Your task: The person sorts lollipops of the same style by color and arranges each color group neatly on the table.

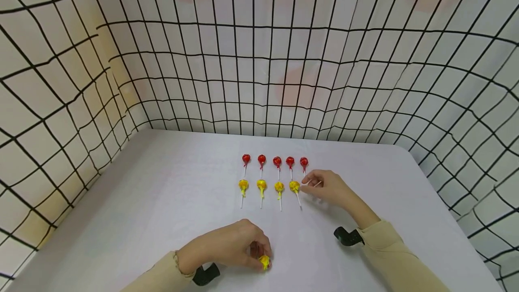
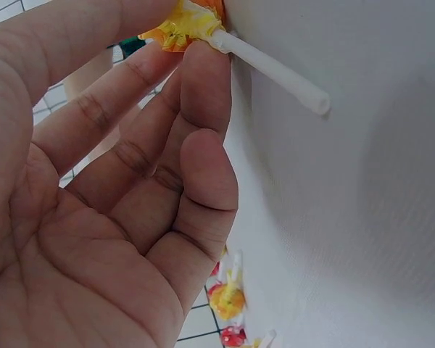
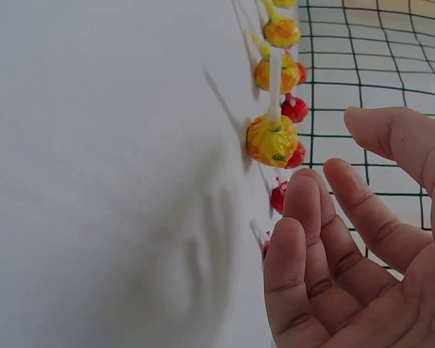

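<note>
Near the front of the table my left hand (image 1: 237, 244) pinches a yellow-wrapped lollipop (image 1: 264, 262) between thumb and fingertips. In the left wrist view the white stick (image 2: 279, 72) of that lollipop points away from the fingers. My right hand (image 1: 329, 187) hovers at the right end of two lollipop rows, its fingers loosely bent and thumb apart, holding nothing in the right wrist view. Closest to it are the rightmost yellow lollipop (image 1: 294, 186) and the rightmost red lollipop (image 1: 304, 161), whose stick is partly hidden by the fingers.
Several red lollipops (image 1: 261, 159) form the back row, with several yellow lollipops (image 1: 261, 184) in front, sticks toward me. All lie on a white tabletop (image 1: 162, 193). A black grid on pale walls (image 1: 259, 57) surrounds the back and sides. Dark wrist devices (image 1: 348, 236) show at both cuffs.
</note>
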The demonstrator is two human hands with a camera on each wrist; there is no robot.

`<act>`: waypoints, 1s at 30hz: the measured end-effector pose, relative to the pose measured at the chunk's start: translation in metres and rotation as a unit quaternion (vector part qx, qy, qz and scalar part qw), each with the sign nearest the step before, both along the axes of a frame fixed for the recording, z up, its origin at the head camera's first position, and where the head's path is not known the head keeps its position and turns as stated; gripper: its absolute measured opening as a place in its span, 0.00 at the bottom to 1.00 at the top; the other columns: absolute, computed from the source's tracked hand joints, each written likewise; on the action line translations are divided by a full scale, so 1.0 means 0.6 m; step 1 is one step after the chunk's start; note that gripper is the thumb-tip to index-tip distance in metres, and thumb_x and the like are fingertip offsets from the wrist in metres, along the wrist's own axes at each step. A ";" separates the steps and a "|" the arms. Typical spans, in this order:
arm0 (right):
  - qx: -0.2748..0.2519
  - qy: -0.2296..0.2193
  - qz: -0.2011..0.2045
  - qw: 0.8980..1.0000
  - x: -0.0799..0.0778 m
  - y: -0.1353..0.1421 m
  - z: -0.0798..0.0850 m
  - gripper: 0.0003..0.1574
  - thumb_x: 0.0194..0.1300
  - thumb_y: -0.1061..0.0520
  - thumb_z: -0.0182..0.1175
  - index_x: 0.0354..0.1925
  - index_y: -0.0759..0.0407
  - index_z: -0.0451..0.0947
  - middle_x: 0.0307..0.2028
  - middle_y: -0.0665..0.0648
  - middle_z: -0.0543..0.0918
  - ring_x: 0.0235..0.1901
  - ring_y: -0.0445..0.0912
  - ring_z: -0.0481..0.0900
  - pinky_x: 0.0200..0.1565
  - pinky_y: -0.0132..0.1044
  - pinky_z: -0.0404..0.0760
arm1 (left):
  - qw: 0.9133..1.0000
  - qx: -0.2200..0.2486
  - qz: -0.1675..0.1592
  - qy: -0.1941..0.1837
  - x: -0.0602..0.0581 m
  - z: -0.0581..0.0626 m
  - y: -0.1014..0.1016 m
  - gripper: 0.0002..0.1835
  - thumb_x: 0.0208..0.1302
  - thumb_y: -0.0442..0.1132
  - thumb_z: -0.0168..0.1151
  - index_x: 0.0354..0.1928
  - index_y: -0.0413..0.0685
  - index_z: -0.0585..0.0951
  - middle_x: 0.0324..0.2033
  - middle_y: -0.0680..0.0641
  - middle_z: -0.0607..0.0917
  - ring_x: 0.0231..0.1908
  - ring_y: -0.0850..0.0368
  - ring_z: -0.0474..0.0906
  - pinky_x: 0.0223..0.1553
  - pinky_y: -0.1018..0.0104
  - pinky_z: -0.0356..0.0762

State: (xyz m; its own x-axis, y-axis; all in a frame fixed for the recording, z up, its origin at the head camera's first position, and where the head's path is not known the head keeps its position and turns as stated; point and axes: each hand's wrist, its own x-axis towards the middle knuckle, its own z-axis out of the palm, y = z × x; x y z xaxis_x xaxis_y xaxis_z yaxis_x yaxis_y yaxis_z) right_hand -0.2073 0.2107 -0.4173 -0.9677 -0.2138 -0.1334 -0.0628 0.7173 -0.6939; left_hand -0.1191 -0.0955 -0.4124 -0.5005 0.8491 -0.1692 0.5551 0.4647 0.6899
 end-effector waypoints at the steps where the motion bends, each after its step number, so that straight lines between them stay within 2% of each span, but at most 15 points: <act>1: -0.002 0.002 0.001 1.000 0.005 0.004 0.000 0.17 0.70 0.47 0.72 0.49 0.57 0.85 0.38 0.54 0.85 0.33 0.45 0.79 0.33 0.36 0.79 | 1.000 0.000 0.000 -0.001 0.000 0.000 0.001 0.08 0.64 0.37 0.79 0.43 0.55 0.90 0.30 0.67 0.84 0.32 0.77 0.77 0.38 0.79 0.80; 10: -0.041 -0.006 0.001 0.999 0.067 0.034 0.003 0.18 0.70 0.47 0.72 0.50 0.57 0.85 0.38 0.53 0.85 0.35 0.46 0.82 0.36 0.33 0.81 | 1.000 -0.005 0.006 -0.004 0.001 0.004 0.004 0.08 0.64 0.38 0.80 0.42 0.58 0.90 0.31 0.67 0.85 0.33 0.76 0.77 0.39 0.78 0.81; 19: -0.075 -0.020 -0.001 0.997 0.127 0.053 -0.002 0.18 0.70 0.47 0.72 0.49 0.57 0.85 0.38 0.52 0.86 0.34 0.43 0.82 0.36 0.32 0.81 | 1.000 -0.006 0.016 -0.019 -0.008 0.002 0.008 0.08 0.64 0.37 0.79 0.42 0.58 0.89 0.33 0.68 0.86 0.34 0.76 0.79 0.41 0.77 0.82; 26: -0.099 -0.021 0.015 0.995 0.167 0.067 -0.009 0.18 0.71 0.50 0.71 0.50 0.61 0.84 0.38 0.53 0.88 0.32 0.39 0.81 0.35 0.30 0.81 | 0.999 0.018 0.023 -0.026 -0.019 0.003 0.013 0.08 0.65 0.37 0.78 0.41 0.58 0.88 0.33 0.68 0.86 0.33 0.75 0.80 0.38 0.77 0.82; 30: -0.106 -0.025 0.006 0.994 0.185 0.075 -0.013 0.18 0.71 0.49 0.71 0.49 0.61 0.84 0.36 0.53 0.86 0.30 0.38 0.79 0.33 0.30 0.79 | 0.999 0.036 0.029 -0.025 -0.028 0.005 0.018 0.08 0.65 0.37 0.78 0.43 0.58 0.89 0.33 0.67 0.87 0.33 0.75 0.81 0.37 0.76 0.82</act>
